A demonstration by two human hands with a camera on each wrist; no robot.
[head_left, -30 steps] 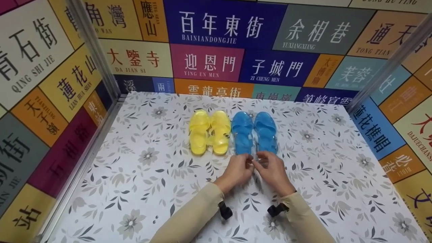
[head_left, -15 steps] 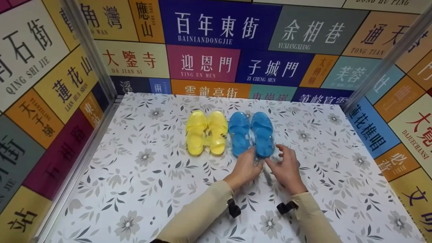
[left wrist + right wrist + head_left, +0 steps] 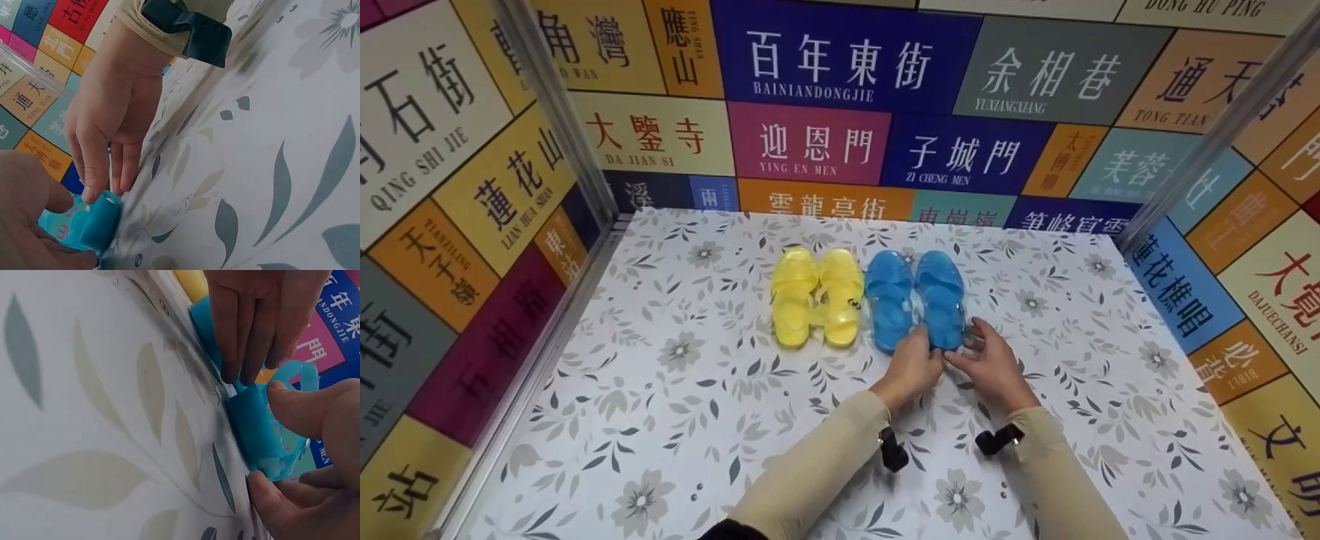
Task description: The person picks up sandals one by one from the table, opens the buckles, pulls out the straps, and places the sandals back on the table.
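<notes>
A pair of blue jelly sandals lies side by side, toes toward the back: the left one and the right one. My left hand reaches into the gap at their heels, its fingers straight against the inner side of the right sandal's heel. My right hand holds that same heel, its thumb at the back rim and its fingers along the outer side. Just left of the blue pair sits a matching yellow pair: its left sandal and right sandal.
The sandals stand in one row on a white, leaf-and-flower patterned table cover. Colourful sign-printed panels close off the back and both sides. Metal posts run up the corners.
Both hands have moved right, from the heels of the blue pair to the right blue sandal. My right hand has opened out around its heel. The head view has shifted slightly.
</notes>
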